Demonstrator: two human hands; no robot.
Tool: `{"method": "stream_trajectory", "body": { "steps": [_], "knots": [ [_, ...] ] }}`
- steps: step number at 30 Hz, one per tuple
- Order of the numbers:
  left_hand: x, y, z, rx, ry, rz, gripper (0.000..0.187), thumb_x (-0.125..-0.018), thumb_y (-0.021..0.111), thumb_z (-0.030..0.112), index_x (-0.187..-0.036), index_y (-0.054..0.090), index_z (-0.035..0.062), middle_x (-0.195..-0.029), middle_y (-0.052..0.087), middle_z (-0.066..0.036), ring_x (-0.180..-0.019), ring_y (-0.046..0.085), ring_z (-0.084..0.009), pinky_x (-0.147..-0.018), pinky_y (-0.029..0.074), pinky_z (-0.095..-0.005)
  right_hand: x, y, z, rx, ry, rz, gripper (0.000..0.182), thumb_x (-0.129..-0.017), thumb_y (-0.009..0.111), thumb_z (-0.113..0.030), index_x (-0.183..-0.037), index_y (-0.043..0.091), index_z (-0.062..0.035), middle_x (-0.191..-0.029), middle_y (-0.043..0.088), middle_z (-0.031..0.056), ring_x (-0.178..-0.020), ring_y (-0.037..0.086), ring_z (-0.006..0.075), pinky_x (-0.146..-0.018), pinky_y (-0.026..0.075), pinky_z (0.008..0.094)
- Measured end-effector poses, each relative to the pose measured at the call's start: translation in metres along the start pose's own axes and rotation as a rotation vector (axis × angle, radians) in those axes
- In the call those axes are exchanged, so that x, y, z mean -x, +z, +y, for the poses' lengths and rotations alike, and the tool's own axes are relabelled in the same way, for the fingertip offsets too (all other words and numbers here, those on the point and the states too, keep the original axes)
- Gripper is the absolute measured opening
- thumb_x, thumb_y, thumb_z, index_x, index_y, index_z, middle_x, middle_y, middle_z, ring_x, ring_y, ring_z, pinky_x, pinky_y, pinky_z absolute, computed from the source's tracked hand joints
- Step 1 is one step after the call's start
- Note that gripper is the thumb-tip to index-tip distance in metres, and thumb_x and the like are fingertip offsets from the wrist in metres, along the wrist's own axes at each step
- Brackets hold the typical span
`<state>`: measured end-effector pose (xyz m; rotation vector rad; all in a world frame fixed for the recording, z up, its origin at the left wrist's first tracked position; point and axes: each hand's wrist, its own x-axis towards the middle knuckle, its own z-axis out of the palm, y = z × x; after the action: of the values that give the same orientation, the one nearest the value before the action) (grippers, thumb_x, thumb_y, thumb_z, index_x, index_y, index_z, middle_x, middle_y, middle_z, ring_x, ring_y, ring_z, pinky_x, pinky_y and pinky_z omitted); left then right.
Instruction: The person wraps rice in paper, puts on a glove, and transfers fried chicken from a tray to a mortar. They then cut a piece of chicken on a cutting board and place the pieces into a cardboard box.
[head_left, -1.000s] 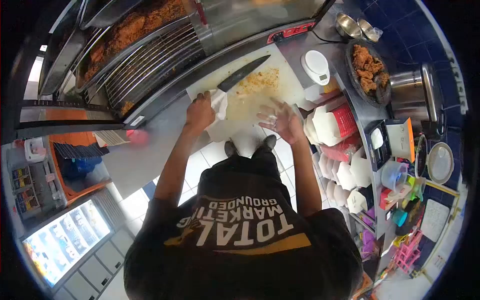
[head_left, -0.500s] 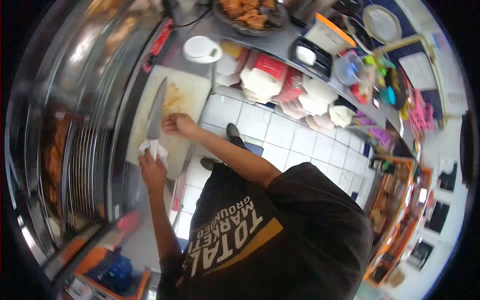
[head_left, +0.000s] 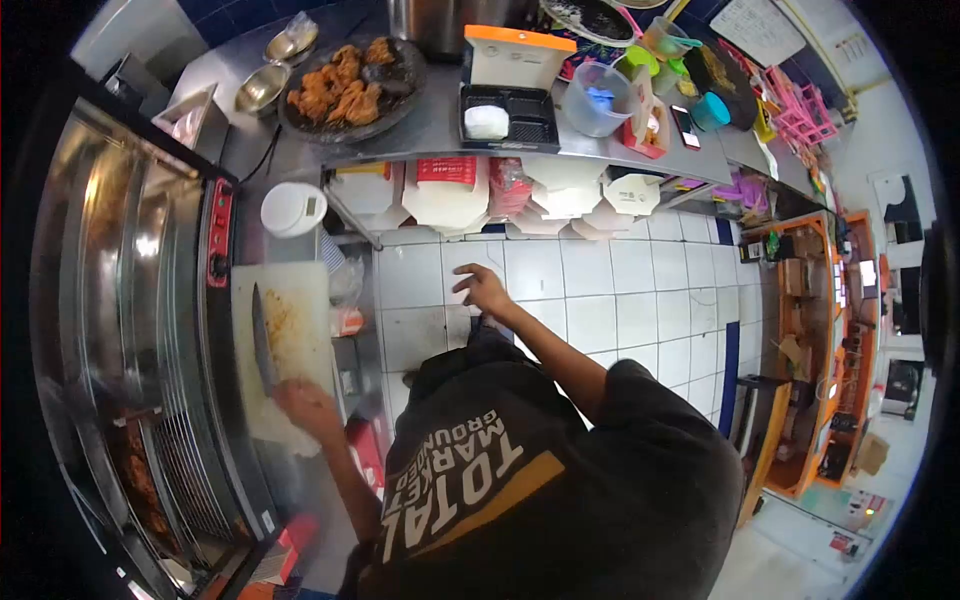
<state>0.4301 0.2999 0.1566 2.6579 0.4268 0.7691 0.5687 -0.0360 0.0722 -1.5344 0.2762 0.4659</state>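
My left hand (head_left: pixel 305 405) is closed at the handle end of a long kitchen knife (head_left: pixel 263 335), and the handle itself is hidden by the fingers. The blade lies along the left side of a pale cutting board (head_left: pixel 312 365), its tip pointing away from me. Brownish crumbs and stains (head_left: pixel 290 322) mark the board beside the blade. Under the left hand something whitish shows, too blurred to name. My right hand (head_left: pixel 484 290) is in the air over the tiled floor, fingers apart and with nothing in it.
Beyond the board stands a white kitchen scale (head_left: pixel 285 210). A dark stone plate of fried chicken (head_left: pixel 400 100), an open takeaway box (head_left: pixel 510 120) and a plastic tub (head_left: pixel 598 105) sit on the steel counter (head_left: pixel 400 148). A glass-fronted warmer (head_left: pixel 150 240) borders the left.
My right hand has left the board and moved right, its fingers spreading. The white cloth earlier seen at my left hand is no longer distinct. The view has turned, showing more counter.
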Motion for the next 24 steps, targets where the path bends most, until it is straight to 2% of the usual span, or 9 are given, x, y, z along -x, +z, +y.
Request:
{"method": "stream_trajectory", "body": {
  "steps": [3, 5, 6, 7, 9, 13, 19, 23, 24],
  "knots": [
    [-0.005, 0.053, 0.042, 0.149, -0.088, -0.220, 0.012, -0.087, 0.051, 0.006, -0.088, 0.057, -0.0041, -0.083, 0.054, -0.021, -0.087, 0.052, -0.0415, -0.081, 0.042, -0.0478, -0.011, -0.068, 0.008, 0.168, -0.208, 0.065, 0.022, -0.090, 0.050, -0.007, -0.103, 0.064, 0.0040, -0.088, 0.070, 0.0177, -0.068, 0.067, 0.0197, -0.064, 0.054, 0.0302],
    [-0.011, 0.076, 0.071, 0.170, 0.035, 0.017, 0.014, -0.087, 0.049, 0.007, -0.093, 0.058, -0.0010, -0.088, 0.059, -0.022, -0.082, 0.055, -0.0425, -0.076, 0.043, -0.0504, -0.014, -0.099, -0.004, 0.217, -0.171, 0.099, 0.026, -0.093, 0.053, -0.019, -0.093, 0.070, 0.0016, -0.070, 0.067, 0.0099, -0.065, 0.064, 0.0143, -0.059, 0.049, 0.0258],
    [-0.019, 0.068, 0.081, 0.083, -0.006, -0.087, 0.015, -0.088, 0.049, 0.008, -0.095, 0.058, -0.0012, -0.089, 0.060, -0.021, -0.082, 0.056, -0.0415, -0.077, 0.043, -0.0501, -0.012, -0.107, -0.014, 0.240, -0.085, 0.116, 0.027, -0.093, 0.052, -0.018, -0.093, 0.070, 0.0014, -0.066, 0.065, 0.0070, -0.061, 0.061, 0.0125, -0.058, 0.049, 0.0259],
    [-0.027, 0.062, 0.082, 0.009, -0.059, -0.189, 0.016, -0.089, 0.049, 0.010, -0.097, 0.057, -0.0014, -0.089, 0.060, -0.020, -0.083, 0.057, -0.0405, -0.077, 0.043, -0.0498, -0.015, -0.111, -0.019, 0.193, -0.091, 0.101, 0.029, -0.096, 0.049, -0.020, -0.095, 0.069, 0.0011, -0.066, 0.064, 0.0067, -0.058, 0.059, 0.0116, -0.058, 0.048, 0.0257],
    [-0.027, 0.056, 0.057, -0.050, -0.048, 0.071, 0.016, -0.088, 0.052, 0.012, -0.097, 0.056, -0.0005, -0.086, 0.059, -0.018, -0.083, 0.058, -0.0386, -0.075, 0.044, -0.0491, -0.019, -0.096, -0.037, 0.094, -0.018, -0.051, 0.032, -0.099, 0.046, -0.024, -0.111, 0.062, 0.0004, -0.071, 0.066, 0.0078, -0.064, 0.062, 0.0132, -0.063, 0.052, 0.0270],
    [-0.024, 0.006, 0.008, -0.124, -0.366, 0.243, 0.020, -0.085, 0.060, 0.018, -0.096, 0.056, 0.0021, -0.087, 0.059, -0.018, -0.083, 0.059, -0.0374, -0.073, 0.046, -0.0482, -0.035, -0.021, -0.048, 0.064, 0.013, -0.558, 0.033, -0.100, 0.046, -0.026, -0.117, 0.059, 0.0000, -0.094, 0.068, 0.0107, -0.081, 0.066, 0.0164, -0.076, 0.054, 0.0293],
    [-0.018, -0.001, -0.008, -0.431, -0.486, 0.089, 0.041, -0.078, 0.070, 0.029, -0.105, 0.053, 0.0044, -0.098, 0.063, -0.017, -0.088, 0.063, -0.0370, -0.073, 0.052, -0.0448, -0.017, 0.169, -0.074, 0.040, 0.156, -0.873, 0.031, -0.098, 0.046, -0.017, -0.117, 0.057, 0.0051, -0.105, 0.067, 0.0168, -0.094, 0.067, 0.0233, -0.087, 0.054, 0.0325],
    [-0.025, 0.019, -0.046, -0.295, -0.526, 0.002, 0.022, -0.084, 0.061, 0.026, -0.087, 0.059, 0.0044, -0.074, 0.064, -0.020, -0.069, 0.063, -0.0409, -0.061, 0.050, -0.0499, -0.007, 0.302, -0.032, -0.128, 0.385, -0.960, 0.028, -0.096, 0.040, -0.010, -0.113, 0.059, 0.0026, -0.103, 0.066, 0.0136, -0.093, 0.064, 0.0208, -0.087, 0.051, 0.0288],
    [-0.031, 0.011, -0.046, -0.292, -0.513, 0.022, 0.022, -0.084, 0.061, 0.026, -0.087, 0.059, 0.0044, -0.074, 0.064, -0.020, -0.069, 0.063, -0.0409, -0.061, 0.050, -0.0499, -0.028, 0.329, 0.012, -0.319, 0.304, -1.167, 0.027, -0.096, 0.039, -0.009, -0.111, 0.059, 0.0023, -0.102, 0.065, 0.0133, -0.092, 0.064, 0.0214, -0.085, 0.051, 0.0294]
  ]
}}
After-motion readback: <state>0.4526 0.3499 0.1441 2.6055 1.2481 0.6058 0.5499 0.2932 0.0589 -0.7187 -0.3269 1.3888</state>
